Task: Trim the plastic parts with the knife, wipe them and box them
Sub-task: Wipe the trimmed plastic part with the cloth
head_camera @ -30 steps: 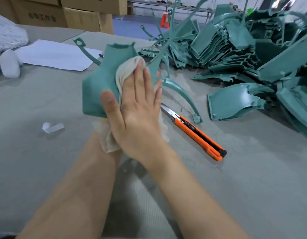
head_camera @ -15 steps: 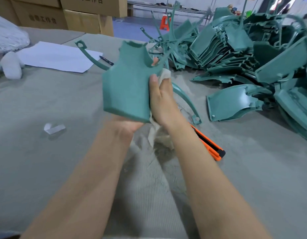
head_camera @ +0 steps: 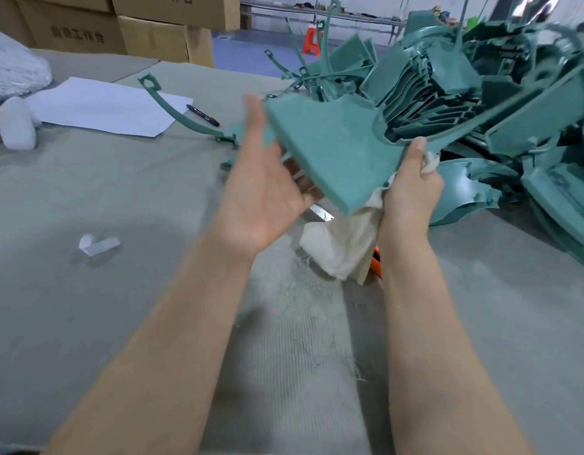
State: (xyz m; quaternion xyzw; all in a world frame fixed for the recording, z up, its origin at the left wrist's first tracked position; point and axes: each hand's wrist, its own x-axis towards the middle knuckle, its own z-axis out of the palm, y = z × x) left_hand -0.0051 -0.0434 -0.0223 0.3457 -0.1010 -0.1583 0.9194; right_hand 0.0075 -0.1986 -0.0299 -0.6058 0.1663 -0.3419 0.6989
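A flat teal plastic part with a long curved runner hangs above the table, tilted. My right hand grips its right edge together with a beige cloth that dangles below. My left hand is palm up with fingers spread, touching the part's left underside. The orange knife lies on the table under the cloth, mostly hidden, with a bit of its blade showing.
A big heap of teal plastic parts fills the right side. White paper with a pen lies at the back left, cardboard boxes behind it. A white scrap sits on the grey table.
The part has swung right and tipped flatter. My left hand let go of its bottom and opened under it. My right hand moved right, still holding cloth and part.
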